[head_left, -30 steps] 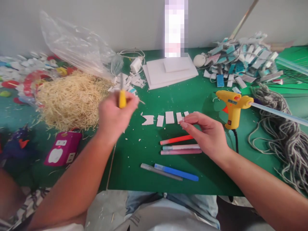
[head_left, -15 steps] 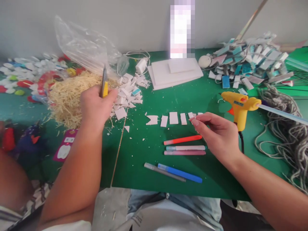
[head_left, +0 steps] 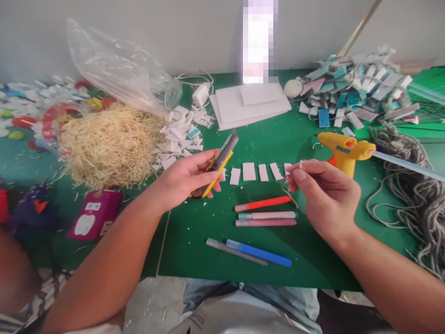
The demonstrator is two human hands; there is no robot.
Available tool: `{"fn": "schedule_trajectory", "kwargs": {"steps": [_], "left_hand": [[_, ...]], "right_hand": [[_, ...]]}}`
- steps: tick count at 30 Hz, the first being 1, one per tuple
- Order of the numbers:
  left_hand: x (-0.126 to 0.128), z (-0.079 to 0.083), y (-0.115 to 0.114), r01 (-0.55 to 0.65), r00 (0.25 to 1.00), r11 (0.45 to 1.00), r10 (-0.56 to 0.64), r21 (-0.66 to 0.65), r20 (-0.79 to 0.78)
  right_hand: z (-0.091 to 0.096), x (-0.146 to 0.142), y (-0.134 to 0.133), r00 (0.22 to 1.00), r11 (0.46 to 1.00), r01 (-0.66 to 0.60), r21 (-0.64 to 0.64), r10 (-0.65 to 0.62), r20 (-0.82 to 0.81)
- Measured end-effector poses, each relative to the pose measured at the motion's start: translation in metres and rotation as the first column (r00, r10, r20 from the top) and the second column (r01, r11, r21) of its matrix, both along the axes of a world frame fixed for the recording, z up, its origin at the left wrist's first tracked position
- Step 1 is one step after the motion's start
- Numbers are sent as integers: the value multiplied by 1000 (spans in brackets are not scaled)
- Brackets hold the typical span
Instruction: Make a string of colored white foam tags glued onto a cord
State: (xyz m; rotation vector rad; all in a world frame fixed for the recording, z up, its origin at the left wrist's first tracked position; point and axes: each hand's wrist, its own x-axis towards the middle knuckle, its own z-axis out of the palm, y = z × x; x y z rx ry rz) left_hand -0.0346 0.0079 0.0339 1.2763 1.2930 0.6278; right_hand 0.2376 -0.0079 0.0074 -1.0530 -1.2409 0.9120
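My left hand [head_left: 189, 178] is closed around a yellow and black utility knife [head_left: 218, 162], its blade end tilted up and away to the right. Between the thumb and fingertips of my right hand [head_left: 325, 197] is a thin grey string [head_left: 285, 189], its loose end hanging in a curve; a tiny white bit [head_left: 301, 164] shows at the fingertips. Between and behind the hands lies a row of small white foam board pieces [head_left: 249, 171], partly covered by the fingers at both ends. Nearer to me are a red marker [head_left: 262, 203], a pink marker [head_left: 266, 222] and a blue marker [head_left: 259, 253].
A yellow glue gun [head_left: 342, 148] stands right of my right hand, beside a heap of grey yarn [head_left: 406, 185]. White foam sheets [head_left: 250, 109], foam scraps [head_left: 177, 134] and wood shavings [head_left: 107, 144] lie farther back. A purple box [head_left: 95, 214] and another person's arm [head_left: 15, 264] are at left.
My left hand has moved right and toward me with the utility knife, from the scraps to the foam row. My right hand has lifted slightly away from the row, with the string now visible.
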Motion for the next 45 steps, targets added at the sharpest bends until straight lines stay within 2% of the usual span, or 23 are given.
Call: {"fn": "schedule_trajectory", "kwargs": {"steps": [3, 8, 13, 16, 20, 25, 28, 31, 34, 36, 37, 41, 45], "left_hand": [[7, -4, -2, 27, 1000, 999, -27, -22, 5], [11, -8, -2, -30, 999, 996, 33, 85, -28], [6, -13, -3, 67, 996, 993, -61, 100, -69], [0, -12, -5, 185, 979, 977, -174, 103, -106], [-4, -9, -10, 393, 896, 906, -339, 158, -288], [11, -18, -19, 531, 805, 798, -369, 285, -466], [28, -29, -26, 517, 821, 755, -303, 403, -484], [44, -36, -32, 506, 830, 674, -213, 538, -515], [54, -39, -36, 550, 803, 591, -181, 590, -567], [58, -40, -37, 574, 788, 555, -172, 602, -592], [59, -40, -37, 582, 783, 545, -177, 603, -596], [58, -42, -37, 599, 785, 527, -240, 603, -571], [57, -40, -38, 627, 774, 500, -312, 597, -551]], "right_hand": [[-1, 1, 0, 1000, 1000, -1, 17, 1, 8], [-2, 2, 0, 1000, 999, -26, 29, 26, -11], [-2, 2, 1, 999, 998, -34, 53, 33, 8], [-1, 1, 1, 1000, 999, -24, 40, 24, 8], [0, 0, 1, 1000, 999, 0, 50, 1, -20], [2, 1, -2, 997, 988, 69, 135, -65, -40], [2, 2, -2, 990, 972, 140, 186, -132, -52], [2, 2, 0, 983, 951, 183, 250, -174, -60], [3, 2, 2, 963, 917, 266, 298, -240, -121], [5, 3, 4, 948, 897, 309, 316, -265, -175], [6, 3, 4, 942, 887, 325, 329, -271, -198], [11, 3, 6, 947, 926, 296, 234, -252, -202], [12, 2, 7, 957, 944, 256, 208, -217, -194]]}}
